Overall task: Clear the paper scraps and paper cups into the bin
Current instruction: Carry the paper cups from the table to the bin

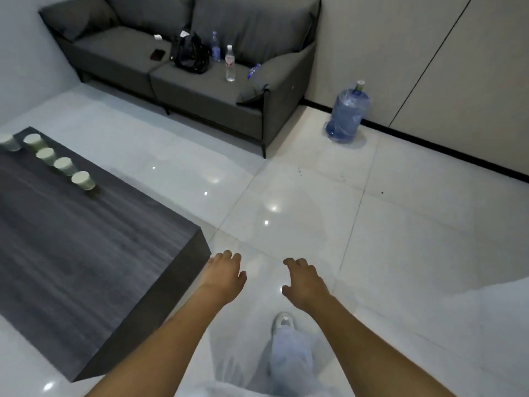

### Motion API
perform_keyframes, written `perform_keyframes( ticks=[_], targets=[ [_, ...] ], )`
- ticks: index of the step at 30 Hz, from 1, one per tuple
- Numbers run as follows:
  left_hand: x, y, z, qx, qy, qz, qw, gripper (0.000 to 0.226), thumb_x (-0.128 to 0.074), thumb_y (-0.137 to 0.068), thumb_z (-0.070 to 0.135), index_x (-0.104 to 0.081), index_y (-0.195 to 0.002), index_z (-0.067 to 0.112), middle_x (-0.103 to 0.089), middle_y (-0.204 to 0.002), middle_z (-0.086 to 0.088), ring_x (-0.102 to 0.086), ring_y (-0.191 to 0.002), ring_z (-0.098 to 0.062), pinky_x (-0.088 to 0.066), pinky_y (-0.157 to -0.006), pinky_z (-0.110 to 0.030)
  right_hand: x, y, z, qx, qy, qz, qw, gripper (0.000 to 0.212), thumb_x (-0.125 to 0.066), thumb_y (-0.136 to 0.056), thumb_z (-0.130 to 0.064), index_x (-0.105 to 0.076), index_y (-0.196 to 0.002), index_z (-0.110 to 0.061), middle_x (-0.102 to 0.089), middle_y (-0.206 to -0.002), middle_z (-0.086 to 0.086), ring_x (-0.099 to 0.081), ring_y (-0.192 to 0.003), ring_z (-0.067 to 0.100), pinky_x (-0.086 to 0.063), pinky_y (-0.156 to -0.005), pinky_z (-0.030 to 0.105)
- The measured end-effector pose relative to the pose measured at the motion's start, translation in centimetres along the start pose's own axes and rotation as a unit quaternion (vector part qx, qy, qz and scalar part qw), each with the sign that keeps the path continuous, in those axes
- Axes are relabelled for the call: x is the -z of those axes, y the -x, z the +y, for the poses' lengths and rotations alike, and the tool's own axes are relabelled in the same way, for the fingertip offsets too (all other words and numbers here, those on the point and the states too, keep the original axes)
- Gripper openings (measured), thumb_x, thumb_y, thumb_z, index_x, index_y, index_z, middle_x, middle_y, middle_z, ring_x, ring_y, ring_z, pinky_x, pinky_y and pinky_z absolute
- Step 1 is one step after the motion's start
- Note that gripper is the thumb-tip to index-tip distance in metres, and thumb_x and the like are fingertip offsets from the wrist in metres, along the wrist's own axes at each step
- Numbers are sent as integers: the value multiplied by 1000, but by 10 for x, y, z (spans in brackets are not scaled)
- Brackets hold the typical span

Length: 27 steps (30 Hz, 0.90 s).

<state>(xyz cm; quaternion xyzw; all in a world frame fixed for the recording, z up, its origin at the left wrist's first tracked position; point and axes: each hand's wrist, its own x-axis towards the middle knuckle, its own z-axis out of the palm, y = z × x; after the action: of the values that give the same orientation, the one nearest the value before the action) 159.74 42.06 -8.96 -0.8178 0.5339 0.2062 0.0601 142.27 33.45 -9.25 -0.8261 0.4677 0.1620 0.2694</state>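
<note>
Just one view, head-worn cam, wide angle. Looks forward and down from standing height past left hand and right hand. Hands close at bottom of frame, table off left of them, sofa far ahead.

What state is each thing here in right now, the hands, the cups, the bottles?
Left hand: open, holds nothing.
Right hand: open, holds nothing.
Paper cups: five, upside down on the dark table.
Water jug: upright on floor.
Clear bottle: upright on sofa.
</note>
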Motion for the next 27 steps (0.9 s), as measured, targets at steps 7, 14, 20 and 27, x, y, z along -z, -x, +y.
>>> perform_keyframes(
  ticks=[7, 14, 20, 27],
  targets=[
    [49, -108, 7, 89, 54, -7, 995, 46, -40, -97, 39, -44, -136, 14, -49, -132, -6, -46, -123, -25, -37, -106, -35, 107, -134, 12, 66, 64, -22, 996, 62, -53, -90, -20, -28, -146, -20, -35, -141, 8, -41, -122, 30, -44, -92, 38],
    [80, -192, -28, 180, 111, -23, 977, 43, -42, -96, 37, -47, -132, 14, -51, -127, -6, -48, -119, -24, -39, -103, -35, 159, -256, -43, 151, 100, -69, 981, 63, -55, -91, -22, -27, -147, -21, -33, -144, 8, -39, -126, 30, -43, -96, 38],
    [120, -285, -89, 220, 146, 7, 965, 46, -41, -97, 39, -44, -136, 14, -49, -132, -6, -46, -121, -24, -39, -103, -35, 192, -359, -107, 190, 129, -91, 969, 64, -55, -90, -20, -27, -147, -21, -33, -145, 8, -39, -126, 29, -43, -95, 37],
    [184, -361, -160, 271, 170, 28, 947, 44, -39, -98, 37, -45, -134, 12, -50, -129, -7, -47, -119, -25, -39, -100, -35, 249, -463, -191, 232, 164, -97, 954, 63, -54, -90, -19, -27, -146, -22, -33, -144, 7, -39, -124, 28, -44, -91, 35]
  ],
)
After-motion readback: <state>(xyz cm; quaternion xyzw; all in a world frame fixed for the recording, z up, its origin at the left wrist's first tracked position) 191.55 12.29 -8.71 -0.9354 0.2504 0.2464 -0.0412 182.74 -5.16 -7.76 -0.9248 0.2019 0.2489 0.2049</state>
